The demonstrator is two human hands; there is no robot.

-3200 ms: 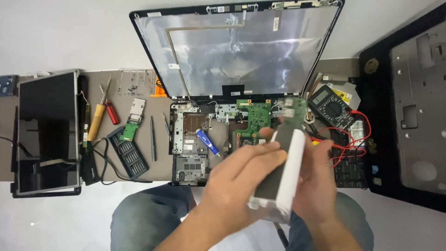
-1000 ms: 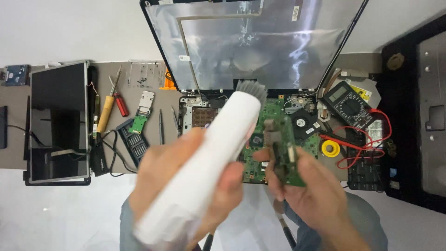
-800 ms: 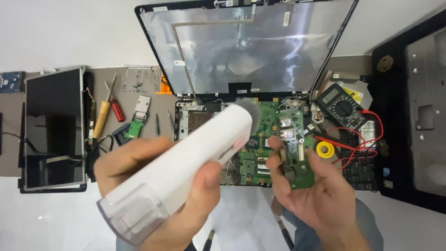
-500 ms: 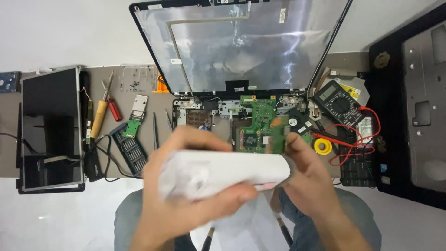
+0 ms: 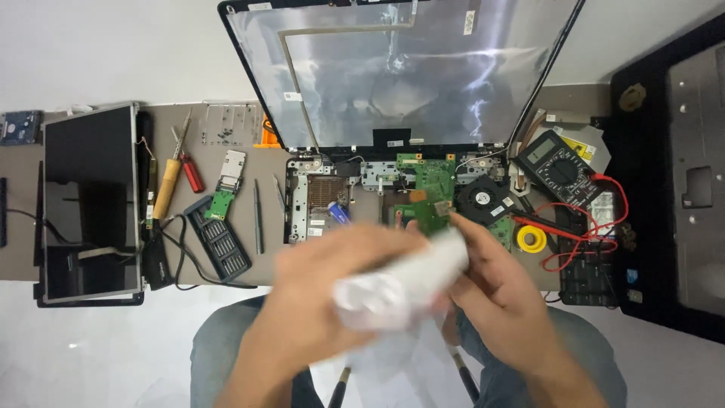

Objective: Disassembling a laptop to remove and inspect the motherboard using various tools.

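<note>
- Two bare hands: left hand (image 5: 325,302), right hand (image 5: 498,302).
- One blurred white cylindrical tool (image 5: 404,283).
- One black multimeter (image 5: 555,168).
- One yellow tape roll (image 5: 531,239).
- One red-handled screwdriver (image 5: 190,170).
- One wooden-handled screwdriver (image 5: 165,189).

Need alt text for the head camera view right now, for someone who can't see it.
Both hands, left hand and right hand, blurred, grip a white tube-shaped object above an opened laptop with a green circuit board exposed. Screwdrivers lie left, a multimeter right.
</note>
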